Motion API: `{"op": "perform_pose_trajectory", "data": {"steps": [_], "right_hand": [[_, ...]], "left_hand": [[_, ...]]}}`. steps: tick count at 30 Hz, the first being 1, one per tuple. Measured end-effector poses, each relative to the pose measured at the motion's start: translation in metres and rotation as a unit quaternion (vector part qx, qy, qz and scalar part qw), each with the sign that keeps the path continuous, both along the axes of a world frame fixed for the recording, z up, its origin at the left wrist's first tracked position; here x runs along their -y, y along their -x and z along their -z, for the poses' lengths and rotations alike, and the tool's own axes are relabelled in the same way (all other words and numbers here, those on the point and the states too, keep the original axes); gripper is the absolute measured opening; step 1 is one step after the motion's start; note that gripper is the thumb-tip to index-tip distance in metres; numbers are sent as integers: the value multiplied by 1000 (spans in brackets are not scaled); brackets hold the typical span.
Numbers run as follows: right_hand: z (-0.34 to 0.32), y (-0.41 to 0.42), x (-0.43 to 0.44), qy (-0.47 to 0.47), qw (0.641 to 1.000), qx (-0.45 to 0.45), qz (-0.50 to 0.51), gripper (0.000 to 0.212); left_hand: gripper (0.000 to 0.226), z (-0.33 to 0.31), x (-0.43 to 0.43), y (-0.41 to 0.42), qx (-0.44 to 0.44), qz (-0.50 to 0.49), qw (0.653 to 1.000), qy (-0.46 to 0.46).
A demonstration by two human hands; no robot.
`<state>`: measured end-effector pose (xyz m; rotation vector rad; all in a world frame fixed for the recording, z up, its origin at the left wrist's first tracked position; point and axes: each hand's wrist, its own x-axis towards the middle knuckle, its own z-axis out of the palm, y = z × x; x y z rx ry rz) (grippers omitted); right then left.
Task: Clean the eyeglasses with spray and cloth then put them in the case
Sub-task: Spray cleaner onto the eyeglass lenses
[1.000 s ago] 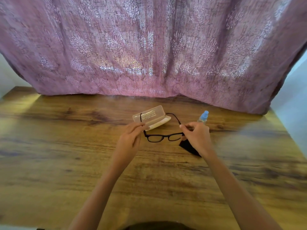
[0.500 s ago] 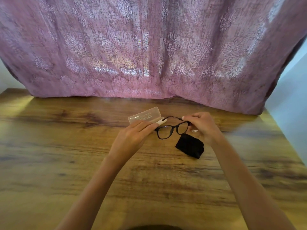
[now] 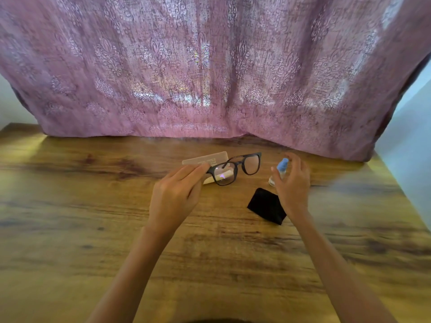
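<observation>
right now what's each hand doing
Left hand: pinching the black plastic-framed eyeglasses.
Right hand: curved round the small clear blue-capped spray bottle; grip cannot be told.

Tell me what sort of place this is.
Probably a room in a home, used as a small work spot: a wood-grain table, a patterned pink curtain hanging behind it, and a pale wall beside it.

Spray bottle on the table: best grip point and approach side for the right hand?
Round the clear body of the spray bottle, below the blue cap, coming from the right. It stands upright, the right hand is beside it there, the glasses are on its left, and the cap probably needs a free finger.
</observation>
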<state>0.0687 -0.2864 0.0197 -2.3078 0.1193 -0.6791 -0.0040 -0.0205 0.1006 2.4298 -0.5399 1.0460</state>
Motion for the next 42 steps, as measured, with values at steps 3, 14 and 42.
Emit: {"op": "perform_pose_trajectory", "data": {"steps": [3, 14, 42], "right_hand": [[12, 0, 1, -4, 1000, -13, -14, 40], [14, -6, 3, -113, 992, -11, -59, 37], [-77, 107, -68, -443, 813, -167, -338, 41]], "left_hand": [[26, -4, 1, 3, 0, -10, 998, 57], [26, 13, 11, 16, -57, -30, 977, 202], [26, 29, 17, 21, -82, -65, 974, 203]]}}
